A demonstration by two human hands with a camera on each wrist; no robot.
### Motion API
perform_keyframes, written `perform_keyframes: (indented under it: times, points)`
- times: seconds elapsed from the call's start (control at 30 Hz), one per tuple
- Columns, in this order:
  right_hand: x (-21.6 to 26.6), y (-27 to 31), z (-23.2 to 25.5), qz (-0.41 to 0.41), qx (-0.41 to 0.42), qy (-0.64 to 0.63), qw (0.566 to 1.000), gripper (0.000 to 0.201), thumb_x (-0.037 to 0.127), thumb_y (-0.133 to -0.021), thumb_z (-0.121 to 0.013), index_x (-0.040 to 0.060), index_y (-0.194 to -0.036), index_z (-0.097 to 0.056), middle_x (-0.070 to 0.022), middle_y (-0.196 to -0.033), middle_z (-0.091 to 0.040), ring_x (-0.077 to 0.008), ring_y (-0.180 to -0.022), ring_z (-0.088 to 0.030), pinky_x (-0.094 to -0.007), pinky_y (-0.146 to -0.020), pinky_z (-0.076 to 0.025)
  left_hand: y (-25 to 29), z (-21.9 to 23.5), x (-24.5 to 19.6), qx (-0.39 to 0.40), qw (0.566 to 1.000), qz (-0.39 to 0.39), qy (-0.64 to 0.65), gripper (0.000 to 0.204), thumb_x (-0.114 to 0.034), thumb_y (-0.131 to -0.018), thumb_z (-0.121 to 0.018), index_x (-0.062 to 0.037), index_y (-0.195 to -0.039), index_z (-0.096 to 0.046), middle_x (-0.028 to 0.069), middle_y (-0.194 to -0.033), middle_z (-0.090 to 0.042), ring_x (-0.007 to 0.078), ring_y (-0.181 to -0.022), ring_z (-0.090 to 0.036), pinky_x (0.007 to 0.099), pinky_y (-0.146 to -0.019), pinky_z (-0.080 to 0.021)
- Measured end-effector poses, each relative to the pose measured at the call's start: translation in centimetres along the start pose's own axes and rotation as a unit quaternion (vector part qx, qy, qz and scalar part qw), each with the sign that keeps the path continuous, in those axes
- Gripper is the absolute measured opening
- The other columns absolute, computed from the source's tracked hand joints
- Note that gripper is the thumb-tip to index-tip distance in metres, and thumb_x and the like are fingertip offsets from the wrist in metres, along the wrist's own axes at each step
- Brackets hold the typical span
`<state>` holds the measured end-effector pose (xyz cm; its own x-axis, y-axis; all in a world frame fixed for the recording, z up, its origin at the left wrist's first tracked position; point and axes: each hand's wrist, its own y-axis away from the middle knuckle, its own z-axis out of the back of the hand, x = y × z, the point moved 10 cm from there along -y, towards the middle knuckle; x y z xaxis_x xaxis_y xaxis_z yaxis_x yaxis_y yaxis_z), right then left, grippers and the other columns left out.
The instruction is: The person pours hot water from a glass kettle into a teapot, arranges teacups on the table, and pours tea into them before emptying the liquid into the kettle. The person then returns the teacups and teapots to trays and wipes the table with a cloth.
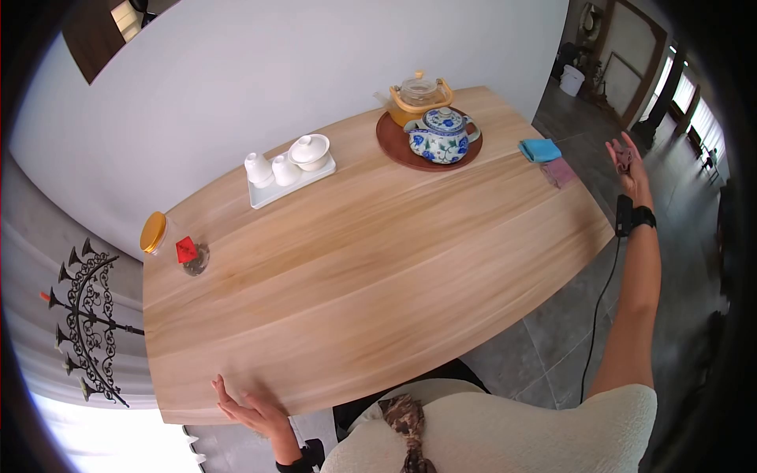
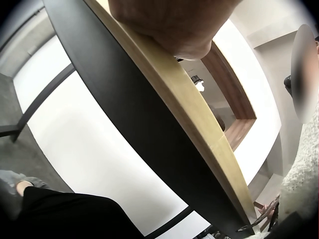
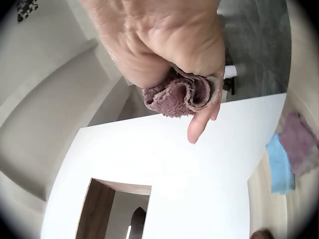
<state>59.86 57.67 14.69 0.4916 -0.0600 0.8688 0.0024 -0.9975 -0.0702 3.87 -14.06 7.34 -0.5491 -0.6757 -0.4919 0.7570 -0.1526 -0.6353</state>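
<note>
In the head view, the right hand (image 1: 628, 167) is raised beyond the table's right edge, palm up, holding a crumpled mauve cloth (image 1: 624, 160). The right wrist view shows this rolled cloth (image 3: 179, 94) gripped between the thumb side and the fingers of the hand (image 3: 164, 40). The left hand (image 1: 256, 412) rests at the table's near left edge, fingers loosely spread, holding nothing. In the left wrist view, only part of the left hand (image 2: 174, 25) shows, over the table edge (image 2: 174, 94).
A folded blue cloth (image 1: 540, 150) and another mauve cloth (image 1: 559, 173) lie at the table's right edge. Behind stand a blue-and-white teapot (image 1: 438, 142) and glass teapot (image 1: 420, 93) on a round tray (image 1: 389, 145), white cups on a tray (image 1: 293, 186), and a jar (image 1: 154, 232).
</note>
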Motion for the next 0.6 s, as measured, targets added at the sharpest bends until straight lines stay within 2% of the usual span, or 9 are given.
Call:
perform_keyframes:
  times: [0.03,0.07,0.1,0.17,0.2,0.27,0.4,0.47,0.6]
  points:
    - [1.4,-1.0,1.2,0.042,-0.005,0.042,0.998,0.036,0.004,-0.097,-0.033,0.0000,-0.132,-0.042,-0.0250,-0.135,-0.038,-0.0365,-0.114,-0.051,-0.0334,-0.085,-0.056,0.0,0.1,-0.2,-0.007,1.000,-0.012,-0.005,0.044,-0.024,-0.095,-0.037,0.0013,-0.132,-0.039,0.0172,-0.132,-0.048,0.0349,-0.127,-0.040,0.0459,-0.105,-0.026]
    - [2.2,-1.9,2.3,0.054,-0.005,0.087,0.995,0.033,0.006,-0.099,-0.032,-0.0010,-0.127,-0.047,-0.0218,-0.124,-0.048,-0.0252,-0.098,-0.060,-0.0223,-0.063,-0.056,0.0,0.2,0.0,-0.008,1.000,-0.012,-0.004,0.044,-0.024,-0.095,-0.037,0.0013,-0.132,-0.039,0.0172,-0.132,-0.048,0.0349,-0.127,-0.040,0.0459,-0.105,-0.026]
    - [2.7,-3.1,3.8,0.055,-0.005,0.087,0.995,0.033,0.006,-0.099,-0.032,-0.0010,-0.127,-0.047,-0.0218,-0.124,-0.048,-0.0252,-0.098,-0.060,-0.0223,-0.063,-0.056,0.0,0.1,0.2,0.000,1.000,-0.013,-0.006,0.046,-0.028,-0.097,-0.035,0.0004,-0.132,-0.038,0.0156,-0.133,-0.048,0.0349,-0.128,-0.039,0.0463,-0.106,-0.022]
    - [3.6,-5.5,7.2,0.070,-0.044,0.150,0.985,0.029,0.013,-0.099,-0.035,0.0001,-0.116,-0.054,-0.0134,-0.096,-0.059,-0.0141,-0.073,-0.061,-0.0162,-0.044,-0.039,0.0,-0.2,0.2,0.008,1.000,-0.013,-0.008,0.047,-0.033,-0.098,-0.033,-0.0005,-0.133,-0.037,0.0140,-0.134,-0.048,0.0349,-0.129,-0.039,0.0467,-0.107,-0.018]
    - [3.9,-5.8,7.6,0.070,-0.044,0.151,0.985,0.029,0.013,-0.099,-0.035,0.0001,-0.116,-0.054,-0.0134,-0.096,-0.059,-0.0141,-0.073,-0.061,-0.0162,-0.044,-0.039,-0.1,-0.1,0.0,0.007,1.000,-0.015,-0.013,0.047,-0.033,-0.098,-0.034,-0.0004,-0.132,-0.038,0.0144,-0.133,-0.048,0.0351,-0.128,-0.039,0.0465,-0.106,-0.019]
    - [4.2,-6.5,8.9,0.043,-0.072,0.117,0.990,0.024,0.023,-0.095,-0.049,0.0031,-0.102,-0.060,-0.0035,-0.073,-0.056,-0.0079,-0.054,-0.053,-0.0164,-0.039,-0.026,-0.1,-0.1,-0.1,0.006,1.000,-0.015,-0.017,0.047,-0.033,-0.098,-0.034,-0.0003,-0.132,-0.039,0.0147,-0.133,-0.049,0.0353,-0.127,-0.040,0.0463,-0.105,-0.021]
    - [4.5,-3.3,6.5,-0.013,-0.158,0.164,0.974,0.021,0.028,-0.086,-0.062,0.0067,-0.089,-0.061,-0.0001,-0.063,-0.053,-0.0072,-0.047,-0.048,-0.0183,-0.037,-0.024,-0.1,-0.2,0.1,0.013,1.000,-0.014,-0.023,0.047,-0.033,-0.098,-0.034,-0.0001,-0.131,-0.039,0.0150,-0.131,-0.049,0.0354,-0.127,-0.040,0.0457,-0.105,-0.022]
    - [4.6,-6.4,9.6,-0.018,-0.139,0.303,0.943,0.019,0.026,-0.081,-0.068,0.0083,-0.080,-0.060,-0.0003,-0.060,-0.053,-0.0073,-0.044,-0.046,-0.0211,-0.037,-0.023,-0.2,-0.4,-0.2,0.018,0.999,-0.016,-0.025,0.048,-0.033,-0.098,-0.034,-0.0001,-0.131,-0.040,0.0152,-0.131,-0.050,0.0354,-0.127,-0.040,0.0457,-0.105,-0.023]
    - [4.9,-7.5,10.1,0.005,-0.128,0.427,0.895,0.018,0.023,-0.084,-0.064,0.0080,-0.077,-0.057,-0.0019,-0.058,-0.054,-0.0074,-0.045,-0.048,-0.0227,-0.037,-0.024,-0.4,-0.1,-0.8,0.011,0.999,-0.017,-0.039,0.040,-0.018,-0.092,-0.039,0.0023,-0.125,-0.045,0.0184,-0.127,-0.051,0.0357,-0.122,-0.044,0.0455,-0.103,-0.029]
